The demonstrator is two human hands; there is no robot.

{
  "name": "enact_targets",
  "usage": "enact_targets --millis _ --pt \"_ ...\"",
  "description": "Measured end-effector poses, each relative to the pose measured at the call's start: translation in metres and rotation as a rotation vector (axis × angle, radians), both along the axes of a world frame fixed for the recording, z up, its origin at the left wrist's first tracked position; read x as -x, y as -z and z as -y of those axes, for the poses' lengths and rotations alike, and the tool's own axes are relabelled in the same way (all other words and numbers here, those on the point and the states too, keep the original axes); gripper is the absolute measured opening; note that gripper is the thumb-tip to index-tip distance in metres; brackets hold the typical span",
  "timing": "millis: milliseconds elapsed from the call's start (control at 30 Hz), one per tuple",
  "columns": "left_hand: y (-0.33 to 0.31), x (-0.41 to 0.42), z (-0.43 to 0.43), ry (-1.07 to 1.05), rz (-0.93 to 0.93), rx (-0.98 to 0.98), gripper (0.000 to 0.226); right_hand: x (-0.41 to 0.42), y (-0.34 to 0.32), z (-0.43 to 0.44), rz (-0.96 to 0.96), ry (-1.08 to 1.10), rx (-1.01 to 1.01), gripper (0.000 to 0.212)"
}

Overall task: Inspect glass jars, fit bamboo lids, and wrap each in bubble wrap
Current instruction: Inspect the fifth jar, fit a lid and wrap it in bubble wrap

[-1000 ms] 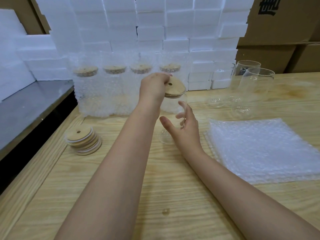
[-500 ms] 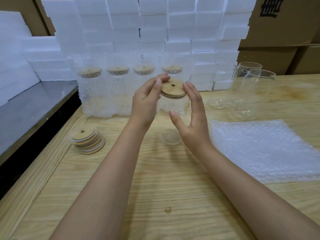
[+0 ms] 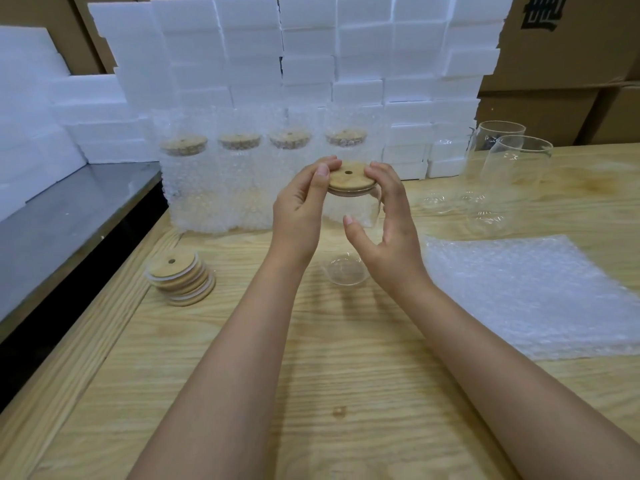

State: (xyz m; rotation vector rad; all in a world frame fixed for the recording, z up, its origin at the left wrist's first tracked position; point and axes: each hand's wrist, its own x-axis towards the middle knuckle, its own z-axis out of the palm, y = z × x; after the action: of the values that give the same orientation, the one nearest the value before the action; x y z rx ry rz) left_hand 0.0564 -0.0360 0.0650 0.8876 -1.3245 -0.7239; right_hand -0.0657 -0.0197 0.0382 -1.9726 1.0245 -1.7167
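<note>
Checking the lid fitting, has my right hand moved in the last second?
Yes. The right hand rose against the glass jar: fingers went from its side up to the bamboo lid rim.

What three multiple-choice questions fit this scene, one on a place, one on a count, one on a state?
1. The lid stack lies: A left of the left hand; B on a box; C on foam.
2. Wrapped jars at the back: A two; B four; C six.
3. The jar between left and right hand is: A lidded, unwrapped; B wrapped; C lidless.
Answers: A, it sits near the table's left edge; B, four stand in a row; A, both hands hold its lid on bare glass.
</note>
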Motion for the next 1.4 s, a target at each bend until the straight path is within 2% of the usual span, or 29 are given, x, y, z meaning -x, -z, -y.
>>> enact_targets --millis 300,367,433,533,600,767,900,1000,1100,1200,1300,1400 --pt "0.004 0.004 -0.006 0.024 -0.023 -0.059 0.031 -0.001 0.004 0.002 -0.008 -0.001 0.001 0.06" --pt "0.015 0.006 -0.014 0.085 -0.072 -0.102 0.043 -0.001 0.005 0.002 -0.016 -0.006 -0.023 0.063" --pt "0.034 0.003 -0.025 0.122 -0.082 -0.156 0.064 -0.001 0.008 -0.001 -0.029 -0.006 -0.052 0.066" --pt "0.058 -0.003 -0.034 0.08 0.106 -0.245 0.096 -0.002 0.01 -0.01 -0.003 0.034 -0.048 0.065" --pt "0.063 -0.005 -0.032 0.05 0.2 -0.276 0.102 -0.002 0.008 -0.018 0.002 0.119 -0.007 0.058" --pt "0.066 -0.004 -0.026 0.036 0.251 -0.289 0.092 0.04 -0.016 -0.011 0.02 0.534 -0.008 0.03" --pt "0.068 -0.005 -0.019 0.039 0.272 -0.307 0.087 0.108 -0.006 -0.004 -0.296 0.832 -0.25 0.025" --pt "0.07 -0.004 -0.014 -0.03 0.297 -0.318 0.09 0.141 0.006 -0.009 -0.512 1.013 -0.472 0.036" --pt "0.072 -0.004 -0.012 -0.078 0.321 -0.319 0.091 0.153 0.013 -0.009 -0.595 1.075 -0.65 0.046" --pt "0.075 -0.004 -0.012 -0.081 0.324 -0.325 0.092 0.155 0.02 -0.008 -0.658 1.046 -0.746 0.035" --pt "0.072 -0.003 -0.015 -0.113 0.315 -0.312 0.088 0.152 0.019 -0.009 -0.661 1.036 -0.688 0.024" --pt "0.069 -0.003 -0.02 -0.24 0.286 -0.222 0.069 0.146 0.015 -0.009 -0.625 1.056 -0.519 0.02"
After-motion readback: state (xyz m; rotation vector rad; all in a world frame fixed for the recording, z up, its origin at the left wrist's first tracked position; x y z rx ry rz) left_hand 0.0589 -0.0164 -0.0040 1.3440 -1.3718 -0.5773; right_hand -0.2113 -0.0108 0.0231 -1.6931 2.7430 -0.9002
